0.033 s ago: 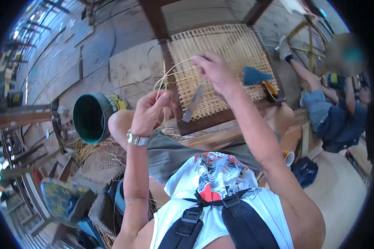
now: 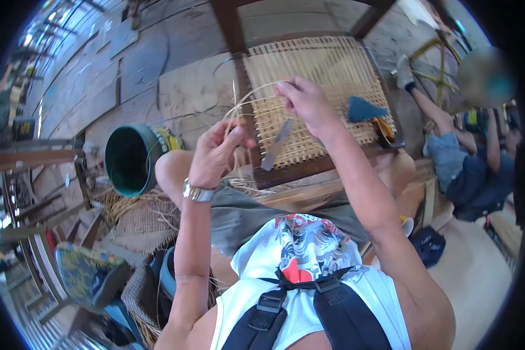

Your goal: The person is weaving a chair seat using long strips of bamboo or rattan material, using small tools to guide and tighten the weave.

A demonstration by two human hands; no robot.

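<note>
My left hand (image 2: pixel 216 153) is closed in a pinch on a pale cane strand (image 2: pixel 252 93), just off the left edge of a wooden frame. The strand arches over to my right hand (image 2: pixel 307 106), whose fingers are pinched on its other part above the panel. Beneath them lies a woven cane panel (image 2: pixel 332 87) set in the dark wooden frame (image 2: pixel 286 175). Its nearer part is closely woven; the far part shows mostly parallel strands. A flat metal blade (image 2: pixel 277 144) rests on the weave. Further right sits a blue fan-shaped piece (image 2: pixel 365 109), its kind unclear.
A dark green bucket (image 2: pixel 128 160) stands left of my knee. Loose cane strips (image 2: pixel 128 201) lie behind it. At the frame's right corner is a dark and yellow object (image 2: pixel 384 132). Another person (image 2: pixel 464 154) sits at the right. A camouflage-patterned cushion (image 2: pixel 87 271) is at lower left.
The whole view has shifted a little, with the panel appearing slightly further right. Both hands keep their pinch on the strand, and their places over the frame are nearly the same.
</note>
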